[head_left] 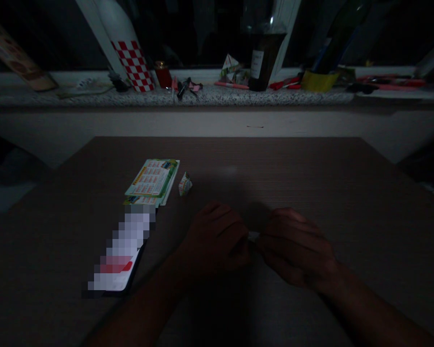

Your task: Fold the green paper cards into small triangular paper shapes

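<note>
Above the front middle of the table, my left hand [220,236] and my right hand [298,246] are both closed, fingertips almost meeting. Between them shows a small pale piece [253,236] that looks like paper; the fingers hide most of it, and the light is dim. Beyond my left hand stands a small folded paper shape [184,184] with printed faces. To its left lies a stack of printed calendar cards [152,178], green-edged and slightly fanned.
A lit phone [121,255], its screen blurred out, lies left of my left arm. Along the granite sill [202,99] behind the table stand a red-and-white checked bottle [133,62], a dark container with a label [262,60], a green bottle [334,43] and several small items.
</note>
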### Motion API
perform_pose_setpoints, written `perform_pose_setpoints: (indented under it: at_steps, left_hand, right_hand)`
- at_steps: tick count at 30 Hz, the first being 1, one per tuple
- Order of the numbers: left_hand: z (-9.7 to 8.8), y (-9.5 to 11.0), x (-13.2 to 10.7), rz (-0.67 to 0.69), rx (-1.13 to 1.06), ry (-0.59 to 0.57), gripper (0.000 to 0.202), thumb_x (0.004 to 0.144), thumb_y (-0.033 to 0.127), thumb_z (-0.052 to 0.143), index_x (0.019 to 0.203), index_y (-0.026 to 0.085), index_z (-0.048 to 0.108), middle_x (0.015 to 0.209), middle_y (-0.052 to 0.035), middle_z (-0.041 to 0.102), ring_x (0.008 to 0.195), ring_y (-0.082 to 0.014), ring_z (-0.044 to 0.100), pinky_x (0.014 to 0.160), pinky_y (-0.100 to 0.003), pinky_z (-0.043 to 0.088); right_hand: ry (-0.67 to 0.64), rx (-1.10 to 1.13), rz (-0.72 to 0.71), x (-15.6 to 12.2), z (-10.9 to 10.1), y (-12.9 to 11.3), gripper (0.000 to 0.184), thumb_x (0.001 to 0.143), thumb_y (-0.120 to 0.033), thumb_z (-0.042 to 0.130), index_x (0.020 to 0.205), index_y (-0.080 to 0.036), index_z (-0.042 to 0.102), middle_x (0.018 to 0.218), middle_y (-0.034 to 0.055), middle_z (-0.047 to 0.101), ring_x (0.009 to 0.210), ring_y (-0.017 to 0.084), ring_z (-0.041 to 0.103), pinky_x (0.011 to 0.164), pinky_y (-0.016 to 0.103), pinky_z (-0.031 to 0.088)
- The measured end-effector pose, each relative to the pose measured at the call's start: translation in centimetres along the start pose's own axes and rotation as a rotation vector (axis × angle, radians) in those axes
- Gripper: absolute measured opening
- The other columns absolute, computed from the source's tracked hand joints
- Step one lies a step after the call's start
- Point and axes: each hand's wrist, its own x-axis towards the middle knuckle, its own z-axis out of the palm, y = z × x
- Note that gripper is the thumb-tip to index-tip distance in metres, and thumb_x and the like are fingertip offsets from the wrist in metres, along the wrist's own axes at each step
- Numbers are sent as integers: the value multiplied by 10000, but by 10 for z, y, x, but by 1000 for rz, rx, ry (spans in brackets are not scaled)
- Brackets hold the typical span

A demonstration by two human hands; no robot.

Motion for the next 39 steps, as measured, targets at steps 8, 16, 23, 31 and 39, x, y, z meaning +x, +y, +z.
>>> perform_pose_setpoints:
  at_steps: [8, 16, 23, 31, 39]
  left_hand:
    - [-12, -30, -11, -152, 55, -22, 46, 731, 140, 589, 725, 173, 557, 734, -24, 602, 725, -171, 528, 710, -337, 429]
    - [-10, -12, -10, -281, -112, 28, 134, 809, 194, 576, 940, 182, 551, 954, -57, 624, 909, -194, 569, 813, -350, 463]
    - [7, -4, -12, -283, -134, -215, 91, 875, 183, 491, 921, 172, 568, 891, -51, 617, 860, -196, 551, 795, -353, 448]
    - [9, -5, -10, -256, -232, -401, 219, 825, 207, 588, 1044, 197, 601, 1063, -57, 606, 1021, -221, 526, 923, -368, 403]
    - [12, -12, -11, -233, -289, -496, 245, 801, 293, 665, 1037, 234, 643, 1070, -37, 625, 1032, -231, 540, 930, -388, 383]
  right_hand:
    - [134, -31, 34, 5, -17, -1, 256, 764, -69, 649, 948, -246, 632, 753, 12, 684, 674, 182, 660, 764, 415, 551]
    - [89, 129, 214, 3, -10, 7, 156, 817, -96, 611, 906, -222, 641, 756, 31, 671, 711, 186, 645, 658, 345, 530]
    - [-106, 132, 409, -4, 9, 21, 147, 913, -183, 533, 1010, -194, 643, 901, 52, 701, 834, 173, 650, 752, 311, 519]
    - [-259, 16, 333, -8, 15, 32, 171, 891, -163, 574, 1037, -199, 656, 1022, 65, 690, 971, 206, 619, 874, 381, 451]
    - [-445, 108, 283, -6, 6, 26, 208, 744, -247, 758, 946, -251, 707, 975, 21, 691, 966, 218, 598, 892, 400, 408]
